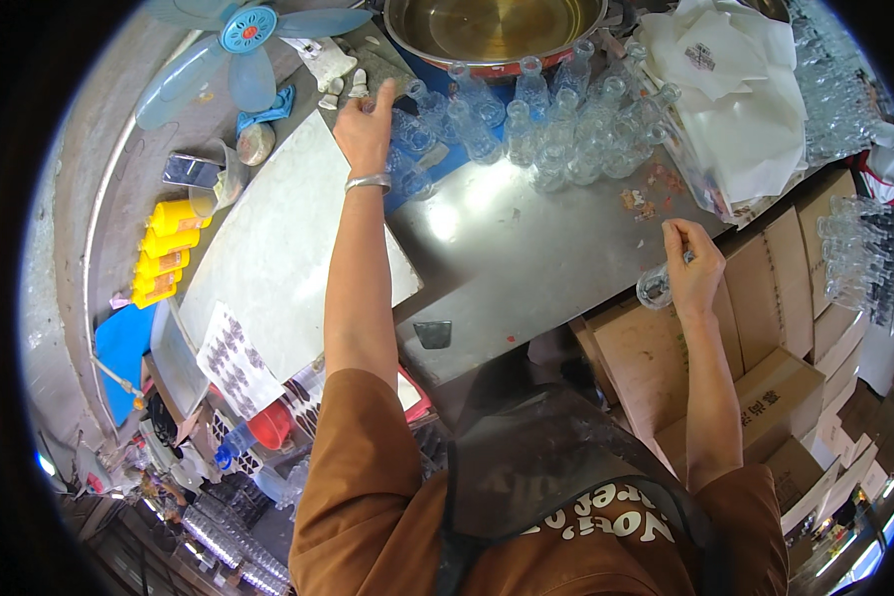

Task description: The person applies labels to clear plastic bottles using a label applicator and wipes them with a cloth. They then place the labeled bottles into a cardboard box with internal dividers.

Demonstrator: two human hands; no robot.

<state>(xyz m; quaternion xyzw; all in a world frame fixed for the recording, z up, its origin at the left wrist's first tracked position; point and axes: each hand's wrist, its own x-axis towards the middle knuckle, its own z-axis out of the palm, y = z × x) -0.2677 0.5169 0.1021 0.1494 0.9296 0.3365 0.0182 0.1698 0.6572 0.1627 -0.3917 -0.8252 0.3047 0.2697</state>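
My right hand point(693, 263) is closed around a clear glass bottle point(654, 286), just past the right edge of the metal table point(507, 268). One rounded end of that bottle sticks out on the left; the rest lies behind my fingers. Stretched far forward, my left hand point(366, 129) has its fingers curled beside a group of clear glass bottles point(556, 144). What those fingers hold, if anything, is hidden. The narrow-necked bottles stand close together, partly on a blue sheet point(454, 159). A white board point(268, 238) lies under my left forearm.
A large basin of yellowish liquid point(497, 30) sits at the back. Wrapping paper sheets point(730, 89) are piled at the right, above cardboard boxes point(656, 358). A blue fan point(248, 30), yellow bottles point(169, 248) and a phone point(191, 171) are at the left.
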